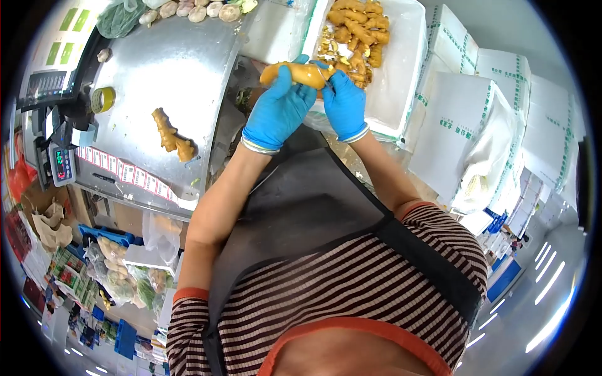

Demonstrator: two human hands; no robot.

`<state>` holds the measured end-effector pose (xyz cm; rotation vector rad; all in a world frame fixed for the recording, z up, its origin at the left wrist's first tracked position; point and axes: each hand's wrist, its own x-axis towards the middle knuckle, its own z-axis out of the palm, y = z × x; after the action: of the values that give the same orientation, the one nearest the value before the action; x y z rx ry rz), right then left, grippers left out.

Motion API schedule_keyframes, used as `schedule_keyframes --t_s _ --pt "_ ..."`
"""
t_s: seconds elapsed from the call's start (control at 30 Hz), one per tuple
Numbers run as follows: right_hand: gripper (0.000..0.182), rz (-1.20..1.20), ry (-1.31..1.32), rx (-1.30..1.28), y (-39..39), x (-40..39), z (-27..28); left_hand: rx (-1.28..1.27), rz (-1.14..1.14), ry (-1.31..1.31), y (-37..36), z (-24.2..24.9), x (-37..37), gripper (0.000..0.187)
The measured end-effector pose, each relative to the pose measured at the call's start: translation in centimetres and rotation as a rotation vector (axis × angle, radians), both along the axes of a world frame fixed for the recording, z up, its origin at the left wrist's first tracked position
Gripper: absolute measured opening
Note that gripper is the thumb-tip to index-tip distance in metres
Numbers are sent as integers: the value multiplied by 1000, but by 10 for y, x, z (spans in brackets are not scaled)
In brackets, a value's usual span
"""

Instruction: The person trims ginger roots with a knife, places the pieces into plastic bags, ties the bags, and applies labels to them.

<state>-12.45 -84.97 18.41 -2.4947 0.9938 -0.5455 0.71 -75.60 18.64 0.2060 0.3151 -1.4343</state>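
Observation:
My left hand (280,108), in a blue glove, is closed round a thick piece of ginger (300,74) and holds it crosswise in front of me. At the ginger's right end is my right hand (346,104), also blue-gloved, with its fingers pinched together. A thin, shiny edge shows by those fingertips, too small to name. Just beyond both hands, a white foam box (394,94) holds a heap of ginger (360,28) with pale scraps among it. Another ginger root (171,135) lies on the metal table to the left.
The metal table (135,75) bears garlic bulbs (197,12), a green plastic bag (120,19), a tape roll (103,99), a strip of labels (125,172) and a scale with a lit display (61,164). White foam boxes (454,113) are stacked to the right.

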Motion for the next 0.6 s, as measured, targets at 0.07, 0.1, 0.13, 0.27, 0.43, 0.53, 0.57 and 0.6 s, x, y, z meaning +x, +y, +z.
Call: schedule_keyframes --t_s 0.07,0.1,0.13,0.27,0.43,0.53,0.57,0.6 --pt "33 -30 -138 34 0 3 9 6 6 -31 0 8 -6 55" --pt "24 -52 -137 78 -1 3 12 6 -1 -36 1 11 -7 55" --pt "23 -149 -97 226 -11 -2 0 7 -11 -41 2 15 -9 56" --pt "25 -315 23 290 -74 -62 -88 15 -149 -296 2 44 -8 42" --pt "20 -107 104 241 -57 -45 -18 441 -610 -1557 -1 12 -9 38" --pt "19 158 165 36 -48 -40 4 437 -711 -1744 0 9 -18 38" --pt "24 244 138 16 -46 -38 12 413 -711 -1777 0 10 -20 37" --pt "25 258 167 15 -44 -38 15 391 -705 -1813 -1 11 -20 35"
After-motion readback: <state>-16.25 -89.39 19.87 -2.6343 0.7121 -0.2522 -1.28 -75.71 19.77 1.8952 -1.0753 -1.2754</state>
